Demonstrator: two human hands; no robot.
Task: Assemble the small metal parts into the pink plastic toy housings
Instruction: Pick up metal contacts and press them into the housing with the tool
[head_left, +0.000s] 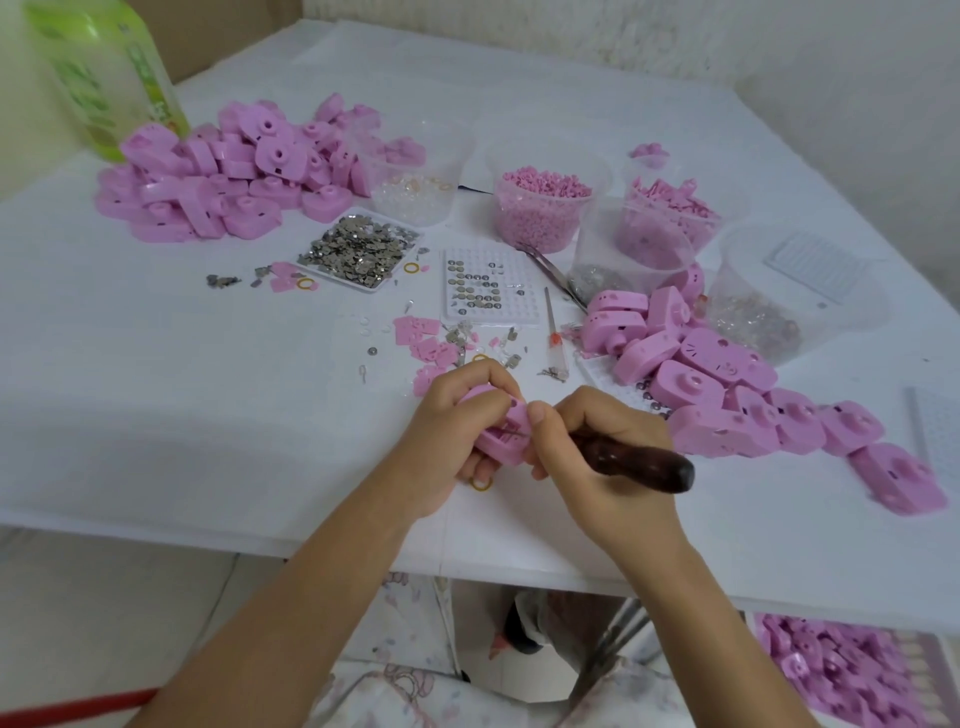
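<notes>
My left hand grips a pink plastic housing just above the white table, near its front edge. My right hand holds a tool with a dark wooden handle; its thin metal tip points left into the housing's open side. Fingers hide most of the housing. A shallow white tray of small metal parts lies at the table's middle. A white grid tray beside it holds round metal pieces in some of its holes.
Pink housings are heaped at the back left and along the right. Clear cups of pink and clear bits stand at the back. Tweezers, a small screwdriver, loose pink covers and yellow rings lie mid-table. A green bottle stands far left.
</notes>
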